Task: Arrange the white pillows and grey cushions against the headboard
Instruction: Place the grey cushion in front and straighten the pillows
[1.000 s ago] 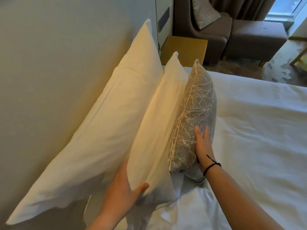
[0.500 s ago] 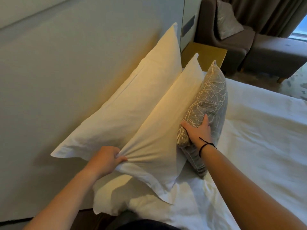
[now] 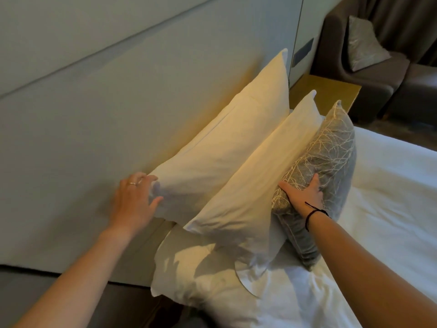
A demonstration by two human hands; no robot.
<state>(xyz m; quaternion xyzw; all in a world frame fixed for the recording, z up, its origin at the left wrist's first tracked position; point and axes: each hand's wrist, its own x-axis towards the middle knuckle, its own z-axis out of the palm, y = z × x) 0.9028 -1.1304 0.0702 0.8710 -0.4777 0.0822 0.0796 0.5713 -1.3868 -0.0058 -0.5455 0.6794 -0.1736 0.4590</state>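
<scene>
Two white pillows lean in a row against the pale padded headboard (image 3: 118, 102). The back pillow (image 3: 227, 147) rests on the headboard, and the front pillow (image 3: 257, 185) leans on it. A grey cushion (image 3: 331, 150) with a pale branch pattern stands in front of both. My left hand (image 3: 132, 200) touches the near corner of the back pillow with spread, relaxed fingers. My right hand (image 3: 300, 192) presses on the grey cushion's near end, thumb apart from the fingers.
White bedding (image 3: 378, 209) covers the mattress to the right. Another white pillow (image 3: 201, 275) lies flat near the bed's corner. Beyond the pillows are a yellow bedside table (image 3: 331, 91) and a dark armchair (image 3: 378, 74) with a patterned cushion (image 3: 364, 43).
My left hand let go of the front pillow's corner and moved left to the back pillow's corner. My right hand stayed on the grey cushion. The view shifted back.
</scene>
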